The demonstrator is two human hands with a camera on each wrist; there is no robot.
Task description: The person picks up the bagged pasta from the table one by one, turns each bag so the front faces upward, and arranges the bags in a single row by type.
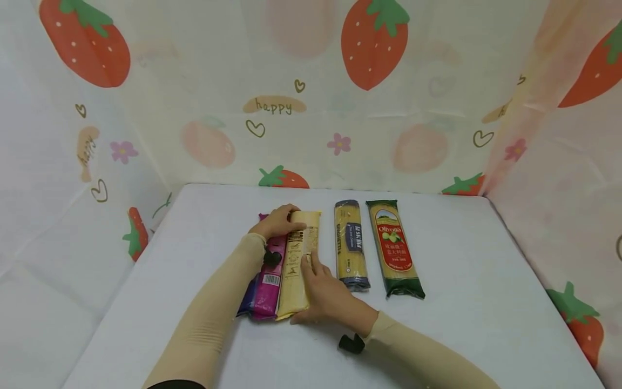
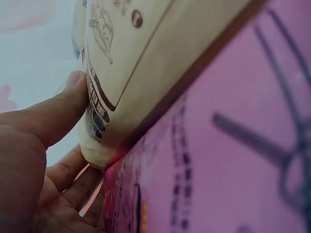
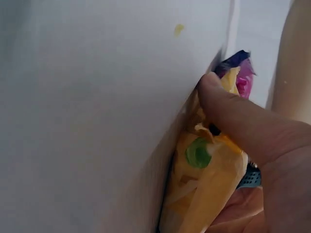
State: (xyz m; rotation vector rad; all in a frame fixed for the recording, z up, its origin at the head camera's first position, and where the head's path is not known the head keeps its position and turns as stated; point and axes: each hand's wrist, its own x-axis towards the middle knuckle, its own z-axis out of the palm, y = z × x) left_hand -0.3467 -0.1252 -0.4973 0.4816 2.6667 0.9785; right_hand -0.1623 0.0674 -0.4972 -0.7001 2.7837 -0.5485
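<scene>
A long pale-yellow pasta packet [image 1: 294, 270] lies against a magenta packet [image 1: 268, 292], whose far part is hidden by my left hand [image 1: 277, 220]. That hand holds the yellow packet's far end, its thumb on the printed face and its fingers around the end, as the left wrist view shows. My right hand [image 1: 330, 294] grips the same packet at its near right side. Its thumb [image 3: 228, 104] lies at the near end, with the other fingers partly hidden along the side. A dark blue packet [image 1: 248, 299] shows at the magenta one's left.
To the right lie a spaghetti packet with blue ends [image 1: 351, 248] and a green-ended Olivoila packet [image 1: 394, 246], slightly apart. They rest on a white table [image 1: 452, 324]. Strawberry-printed curtains [image 1: 369, 124] enclose its back and sides.
</scene>
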